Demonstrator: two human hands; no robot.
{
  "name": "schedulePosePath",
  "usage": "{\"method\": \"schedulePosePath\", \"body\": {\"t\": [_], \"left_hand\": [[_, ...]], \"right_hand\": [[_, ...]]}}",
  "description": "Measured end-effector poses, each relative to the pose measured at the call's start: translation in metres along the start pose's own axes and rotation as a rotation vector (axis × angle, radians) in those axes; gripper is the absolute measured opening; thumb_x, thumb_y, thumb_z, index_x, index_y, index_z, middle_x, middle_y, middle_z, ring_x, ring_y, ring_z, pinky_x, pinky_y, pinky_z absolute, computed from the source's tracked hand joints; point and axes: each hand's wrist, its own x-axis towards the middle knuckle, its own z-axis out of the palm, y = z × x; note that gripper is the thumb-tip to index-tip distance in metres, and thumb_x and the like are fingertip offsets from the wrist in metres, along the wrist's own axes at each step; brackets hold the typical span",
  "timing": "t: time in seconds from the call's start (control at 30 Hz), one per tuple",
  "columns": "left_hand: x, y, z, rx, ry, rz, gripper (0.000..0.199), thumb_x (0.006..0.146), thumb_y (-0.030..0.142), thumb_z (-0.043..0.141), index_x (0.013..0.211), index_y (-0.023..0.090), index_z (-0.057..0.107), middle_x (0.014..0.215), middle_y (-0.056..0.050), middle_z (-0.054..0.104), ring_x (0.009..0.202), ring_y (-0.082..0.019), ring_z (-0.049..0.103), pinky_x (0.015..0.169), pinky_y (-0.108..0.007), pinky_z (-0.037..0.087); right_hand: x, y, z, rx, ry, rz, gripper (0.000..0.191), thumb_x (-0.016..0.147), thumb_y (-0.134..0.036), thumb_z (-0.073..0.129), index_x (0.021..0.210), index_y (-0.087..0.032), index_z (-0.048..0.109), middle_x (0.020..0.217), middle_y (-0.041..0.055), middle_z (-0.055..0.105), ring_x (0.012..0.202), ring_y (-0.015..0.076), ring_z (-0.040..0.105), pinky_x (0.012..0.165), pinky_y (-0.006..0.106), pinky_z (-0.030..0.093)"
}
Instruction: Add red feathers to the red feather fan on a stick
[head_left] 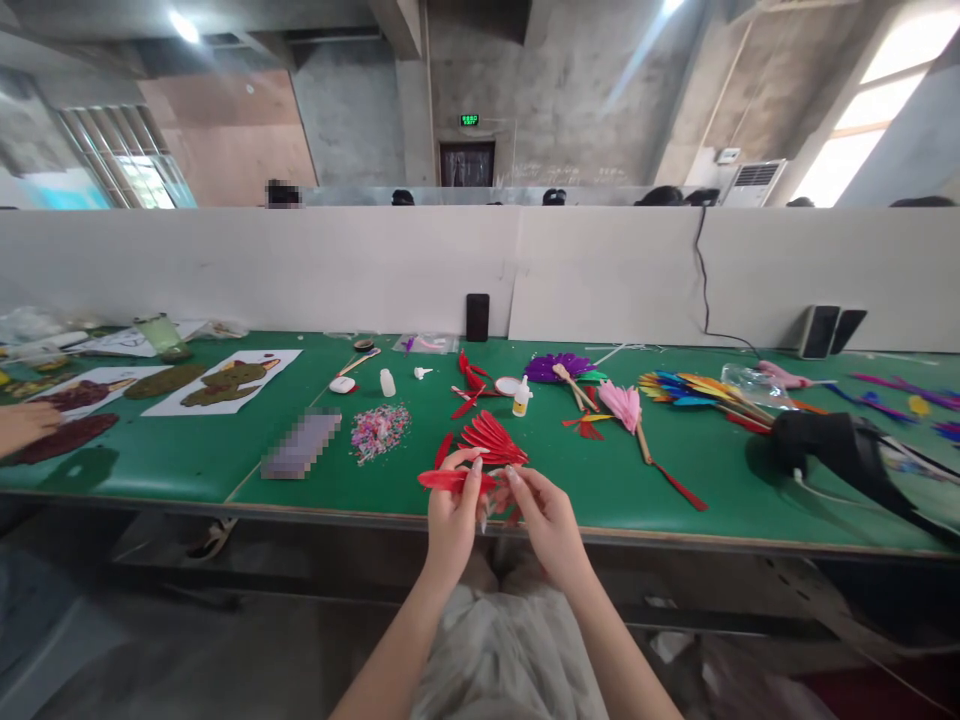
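Both hands on red feather fan, near counter edge.
Left hand (452,510) pinches loose red feather (448,480); right hand (546,513) grip clenched on red fan (491,443) base, above green counter (637,480). Advice: align the quill before pressing.

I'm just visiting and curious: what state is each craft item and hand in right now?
left hand: pinching a red feather
right hand: fingers at the red feathers
red feather fan: spread, flat on the green table
glue bottle: upright, capped
pink feather fan: lying flat
black phone: leaning against the partition
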Motion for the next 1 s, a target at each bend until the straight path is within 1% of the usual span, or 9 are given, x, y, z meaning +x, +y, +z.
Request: {"method": "schedulePosePath", "body": {"t": [0.13, 0.27, 0.37, 0.43, 0.6, 0.73, 0.83, 0.93, 1.0], "left_hand": [[-0.007, 0.002, 0.010, 0.011, 0.021, 0.037, 0.035, 0.081, 0.047, 0.053, 0.102, 0.018, 0.053, 0.052, 0.007, 0.046, 0.041, -0.006, 0.041, 0.040, -0.017, 0.035], [-0.010, 0.000, 0.017, 0.077, 0.016, 0.117, 0.034, 0.084, 0.044, 0.051, 0.104, 0.018, 0.054, 0.059, 0.004, 0.052, 0.047, -0.007, 0.046, 0.046, -0.018, 0.038], [-0.011, -0.001, 0.020, 0.147, 0.019, 0.172, 0.032, 0.085, 0.042, 0.049, 0.106, 0.018, 0.054, 0.067, 0.000, 0.058, 0.053, -0.009, 0.052, 0.051, -0.020, 0.042], [-0.011, -0.001, 0.022, 0.174, 0.017, 0.183, 0.032, 0.086, 0.042, 0.048, 0.107, 0.018, 0.055, 0.073, -0.002, 0.061, 0.057, -0.010, 0.055, 0.053, -0.022, 0.044], [-0.012, -0.001, 0.026, 0.186, 0.006, 0.191, 0.033, 0.086, 0.042, 0.047, 0.108, 0.018, 0.056, 0.079, -0.005, 0.064, 0.062, -0.013, 0.059, 0.056, -0.024, 0.046], [-0.012, -0.001, 0.027, 0.196, 0.012, 0.215, 0.033, 0.086, 0.042, 0.048, 0.108, 0.019, 0.057, 0.092, -0.008, 0.066, 0.070, -0.016, 0.062, 0.058, -0.025, 0.046], [-0.012, -0.001, 0.027, 0.216, 0.004, 0.222, 0.033, 0.086, 0.042, 0.047, 0.108, 0.019, 0.057, 0.090, -0.008, 0.066, 0.071, -0.017, 0.062, 0.059, -0.025, 0.047], [-0.011, -0.001, 0.026, 0.247, -0.019, 0.235, 0.032, 0.087, 0.040, 0.046, 0.109, 0.019, 0.056, 0.080, -0.006, 0.065, 0.065, -0.015, 0.060, 0.059, -0.025, 0.047], [-0.010, -0.003, 0.025, 0.279, -0.044, 0.266, 0.031, 0.088, 0.037, 0.045, 0.110, 0.019, 0.056, 0.078, -0.004, 0.064, 0.062, -0.014, 0.058, 0.060, -0.025, 0.047]], "right_hand": [[-0.003, -0.004, -0.003, -0.003, 0.064, 0.000, 0.037, 0.076, -0.055, 0.058, 0.082, -0.018, 0.061, 0.068, 0.0050, 0.066, 0.057, 0.0173, 0.061, 0.049, 0.026, 0.047], [-0.003, -0.004, -0.006, 0.034, 0.062, 0.002, 0.038, 0.076, -0.056, 0.057, 0.079, -0.018, 0.058, 0.063, 0.0028, 0.062, 0.048, 0.0138, 0.054, 0.044, 0.025, 0.043], [-0.002, -0.005, -0.008, 0.037, 0.073, -0.013, 0.039, 0.078, -0.057, 0.054, 0.076, -0.018, 0.056, 0.061, 0.0019, 0.059, 0.047, 0.0125, 0.051, 0.043, 0.024, 0.042], [-0.002, -0.006, -0.009, 0.028, 0.083, -0.023, 0.040, 0.079, -0.058, 0.052, 0.074, -0.018, 0.056, 0.060, 0.0016, 0.058, 0.047, 0.0123, 0.049, 0.044, 0.024, 0.042], [-0.002, -0.005, -0.011, 0.070, 0.099, -0.013, 0.043, 0.076, -0.061, 0.052, 0.075, -0.019, 0.056, 0.061, 0.0023, 0.060, 0.049, 0.0140, 0.052, 0.046, 0.026, 0.044], [-0.002, -0.002, -0.013, 0.129, 0.111, 0.000, 0.044, 0.075, -0.063, 0.052, 0.072, -0.020, 0.055, 0.061, 0.0024, 0.060, 0.050, 0.0145, 0.054, 0.048, 0.027, 0.047], [-0.002, -0.003, -0.016, 0.160, 0.093, 0.026, 0.044, 0.074, -0.063, 0.053, 0.074, -0.019, 0.056, 0.063, 0.0031, 0.062, 0.052, 0.0149, 0.056, 0.049, 0.027, 0.048], [-0.002, -0.006, -0.019, 0.153, 0.076, 0.072, 0.046, 0.071, -0.062, 0.058, 0.077, -0.017, 0.059, 0.063, 0.0040, 0.063, 0.053, 0.0154, 0.058, 0.048, 0.026, 0.047], [-0.001, -0.008, -0.022, 0.144, 0.069, 0.090, 0.046, 0.066, -0.061, 0.064, 0.077, -0.016, 0.059, 0.063, 0.0042, 0.064, 0.053, 0.0154, 0.058, 0.047, 0.026, 0.046]]}}
